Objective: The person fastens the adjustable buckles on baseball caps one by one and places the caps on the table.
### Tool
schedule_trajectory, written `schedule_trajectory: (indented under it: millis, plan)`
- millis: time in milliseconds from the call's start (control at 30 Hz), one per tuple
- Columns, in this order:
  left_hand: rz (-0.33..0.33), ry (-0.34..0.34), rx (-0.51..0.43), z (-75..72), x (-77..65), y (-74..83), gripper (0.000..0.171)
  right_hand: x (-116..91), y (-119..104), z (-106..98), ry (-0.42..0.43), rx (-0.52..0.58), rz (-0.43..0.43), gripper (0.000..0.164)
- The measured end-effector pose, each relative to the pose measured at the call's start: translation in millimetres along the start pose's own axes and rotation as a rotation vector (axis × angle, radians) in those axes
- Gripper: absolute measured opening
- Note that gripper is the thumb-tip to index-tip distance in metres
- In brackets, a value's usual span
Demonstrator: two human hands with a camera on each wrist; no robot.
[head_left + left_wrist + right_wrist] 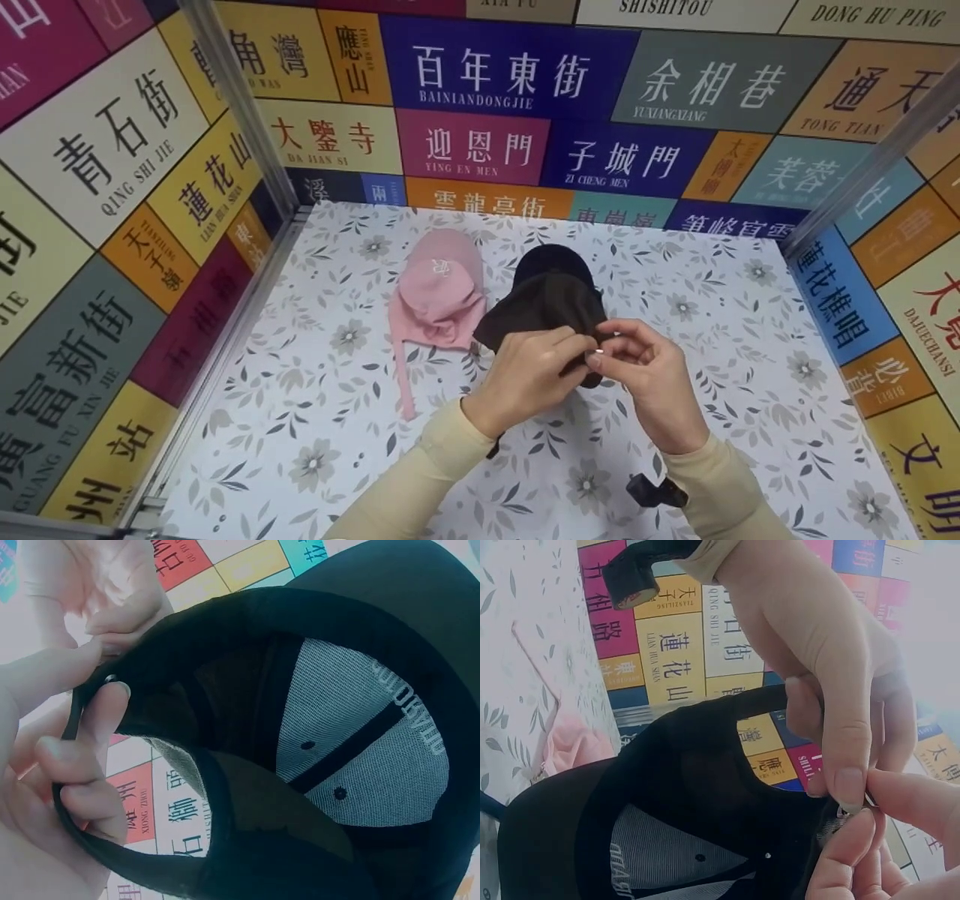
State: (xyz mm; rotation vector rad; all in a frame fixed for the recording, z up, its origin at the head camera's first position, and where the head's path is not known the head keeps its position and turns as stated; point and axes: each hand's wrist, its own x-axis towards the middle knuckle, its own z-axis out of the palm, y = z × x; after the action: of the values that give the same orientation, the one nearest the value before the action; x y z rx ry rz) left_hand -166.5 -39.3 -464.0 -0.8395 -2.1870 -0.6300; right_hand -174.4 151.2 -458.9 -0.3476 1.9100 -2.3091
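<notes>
A black cap (541, 300) is held over the table by both hands, its back strap towards the person. My left hand (529, 379) grips the strap (73, 716), its fingers curled round the band in the left wrist view. At the strap's end my right hand (651, 382) pinches with thumb and forefinger, close against the left fingertips. A small shiny metal fitting (843, 812) shows between the fingertips in the right wrist view, though its exact form is partly hidden. Grey mesh lining (337, 742) and pale lettering are visible inside the cap.
To the left of the black cap lies a pink cap (441, 281), with a long pink strap (402, 375) stretched towards the person. A white floral cloth (307, 405) covers the table. Panels with street-name signs (510, 67) stand around the back and sides.
</notes>
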Motion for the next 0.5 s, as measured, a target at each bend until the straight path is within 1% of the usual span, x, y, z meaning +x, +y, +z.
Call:
schedule_trajectory:
  millis: [100,333,500]
  plan:
    - [0.011,-0.002,-0.025,0.6,-0.2,-1.0,0.006,-0.1,0.9,-0.8,0.01,0.019,0.009,0.043]
    - [0.042,-0.008,-0.064,0.8,0.0,-2.1,0.008,0.3,4.9,-6.6,-0.027,0.031,0.012,0.04]
    - [0.047,-0.009,-0.079,1.2,0.6,-1.8,0.008,1.4,4.9,-9.2,-0.029,0.047,0.024,0.039]
